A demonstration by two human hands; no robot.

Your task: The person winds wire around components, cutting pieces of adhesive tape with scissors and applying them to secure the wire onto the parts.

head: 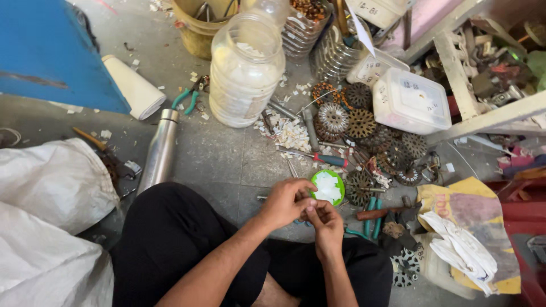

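Note:
My left hand [284, 202] and my right hand [325, 219] meet above my lap, fingers pinched together on something too small to make out. Just beyond the fingertips lies a green lid [329, 187] filled with white slips. Past it on the concrete floor sits a heap of round toothed metal discs [359, 122], some rusty. A red-handled screwdriver [330, 160] lies between the lid and a pile of white paper bits [291, 135]. My black-trousered legs fill the lower middle.
A big clear jar [245, 71] of white slips stands ahead, a steel bottle [159, 150] lies to its left, green pliers [190, 98] behind. White plastic tubs [410, 101], a wooden shelf frame [458, 79], white sacks [51, 187], a yellow bag [472, 216] and a blue panel [51, 51] surround me.

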